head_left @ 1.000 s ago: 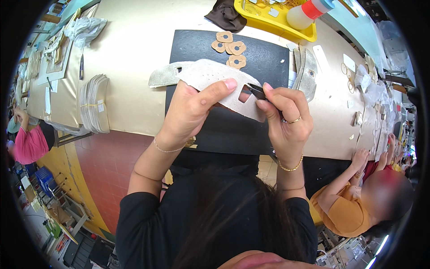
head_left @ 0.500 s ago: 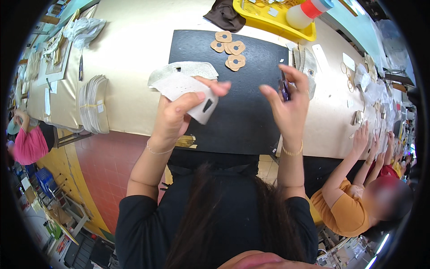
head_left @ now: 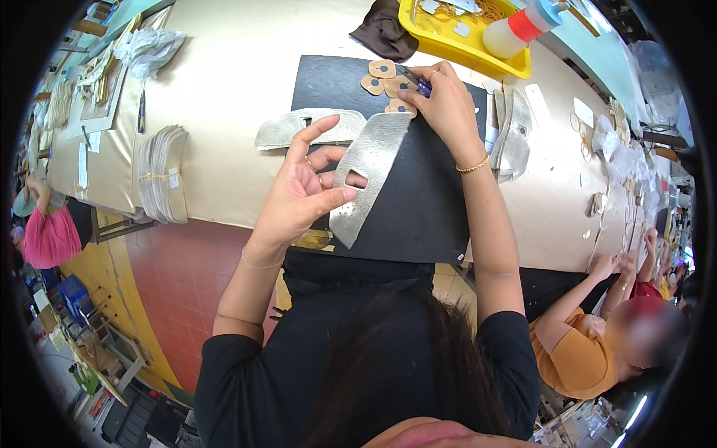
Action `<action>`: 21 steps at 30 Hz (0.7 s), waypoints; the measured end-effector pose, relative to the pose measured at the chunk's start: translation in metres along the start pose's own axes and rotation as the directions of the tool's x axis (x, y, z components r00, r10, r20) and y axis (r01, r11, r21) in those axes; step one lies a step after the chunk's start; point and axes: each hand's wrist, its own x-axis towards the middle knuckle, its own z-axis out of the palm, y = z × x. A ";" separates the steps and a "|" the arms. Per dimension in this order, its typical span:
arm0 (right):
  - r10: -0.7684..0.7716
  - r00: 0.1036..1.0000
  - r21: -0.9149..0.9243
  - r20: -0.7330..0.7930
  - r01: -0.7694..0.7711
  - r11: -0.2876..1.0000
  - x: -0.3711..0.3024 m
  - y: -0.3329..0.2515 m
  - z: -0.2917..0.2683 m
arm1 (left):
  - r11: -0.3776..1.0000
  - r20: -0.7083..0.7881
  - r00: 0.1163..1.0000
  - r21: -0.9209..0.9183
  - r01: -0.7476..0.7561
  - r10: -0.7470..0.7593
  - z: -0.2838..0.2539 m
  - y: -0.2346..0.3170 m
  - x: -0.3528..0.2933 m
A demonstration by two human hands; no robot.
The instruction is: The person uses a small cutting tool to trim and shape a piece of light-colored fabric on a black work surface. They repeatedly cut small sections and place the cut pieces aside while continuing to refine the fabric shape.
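Note:
My left hand [head_left: 295, 196] pinches a silvery, grained leather piece [head_left: 379, 149] near its rectangular cutout, the thumb on its face and a fingertip showing through the hole. It is tilted over a black mat [head_left: 437, 201]. My right hand [head_left: 452, 108] reaches to the far part of the mat, with a small purple-handled tool [head_left: 424, 88] in its fingers; its kind is mostly hidden. Thumb and fingertips are at a cluster of tan rounded patches [head_left: 382, 69] with keyhole-shaped holes. Another silvery piece [head_left: 278, 131] with a cutout lies across the mat's left edge.
Behind the mat are a dark brown cloth [head_left: 385, 31] and a yellow tray [head_left: 515, 66] holding a bottle [head_left: 511, 33] with a red band. Banded pieces [head_left: 160, 175] stand stacked at left, more silvery pieces [head_left: 515, 134] at right. A co-worker in orange [head_left: 571, 351] sits to the right.
My left hand has turned the held piece from its pale back to its silvery face. My right hand has moved away from me and leftward, onto the tan patches, still with the purple-handled tool.

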 end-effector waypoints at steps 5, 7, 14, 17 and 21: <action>-0.008 0.998 -0.014 -0.056 0.008 1.000 -0.003 -0.003 -0.001 | 0.994 0.025 0.994 -0.017 0.106 -0.106 -0.008 -0.003 0.000; 0.046 0.999 0.132 -0.023 -0.042 0.990 -0.008 -0.003 -0.006 | 0.981 0.054 0.980 -0.003 0.194 -0.194 -0.008 -0.005 -0.001; 0.131 0.988 0.583 0.087 -0.157 0.797 -0.062 0.004 -0.022 | 0.904 0.125 0.895 0.030 0.427 -0.427 0.000 -0.005 -0.008; 0.325 0.928 0.470 0.179 -0.371 0.801 -0.093 0.000 -0.016 | 0.817 0.269 0.772 0.165 0.553 -0.577 0.003 -0.007 -0.010; 0.325 0.940 0.385 0.106 -0.341 0.858 -0.117 -0.011 -0.007 | 0.751 0.343 0.672 0.385 0.537 -0.656 0.010 -0.022 -0.012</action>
